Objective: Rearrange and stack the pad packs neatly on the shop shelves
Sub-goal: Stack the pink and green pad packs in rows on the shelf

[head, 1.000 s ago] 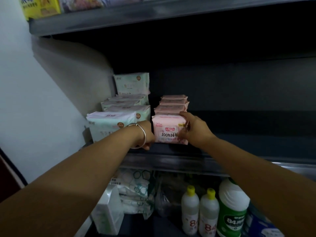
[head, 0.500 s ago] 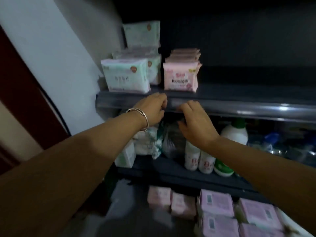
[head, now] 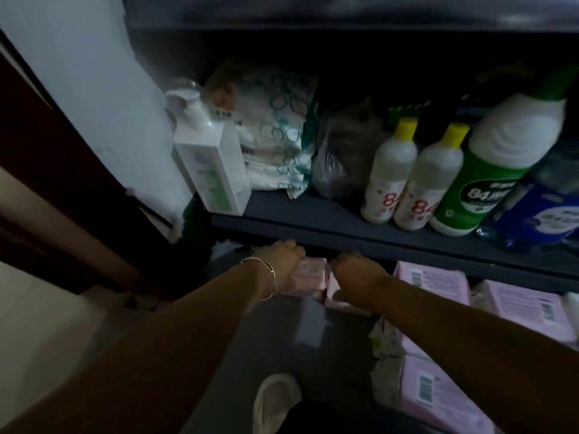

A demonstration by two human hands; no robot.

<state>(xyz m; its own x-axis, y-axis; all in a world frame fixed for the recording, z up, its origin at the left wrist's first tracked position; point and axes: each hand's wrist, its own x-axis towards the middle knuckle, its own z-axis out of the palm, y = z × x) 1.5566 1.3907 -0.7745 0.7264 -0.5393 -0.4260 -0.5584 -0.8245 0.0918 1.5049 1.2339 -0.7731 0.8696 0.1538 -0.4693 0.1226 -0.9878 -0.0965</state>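
Two small pink pad packs lie side by side on the dark bottom level, just under the edge of the shelf (head: 344, 238). My left hand (head: 283, 264), with a thin bangle on the wrist, curls over the left pink pack (head: 311, 274). My right hand (head: 357, 274) curls over the right pink pack (head: 333, 292) and covers most of it. The fingertips of both hands are hidden. Larger lilac pad packs (head: 434, 285) (head: 526, 311) (head: 438, 402) lie in a loose pile to the right.
On the shelf above stand a white pump bottle (head: 210, 166), patterned soft packs (head: 275, 136), a grey plastic bag (head: 341, 151), two yellow-capped bottles (head: 388, 180), a green-labelled jug (head: 492, 170) and a blue pack (head: 542, 214). A white wall (head: 94, 89) is at left. My shoe (head: 272, 399) is below.
Both hands left the pink stack on the upper shelf and came down past the bottle shelf to the bottom level. The view dropped with them. They now hold the two small pink packs.
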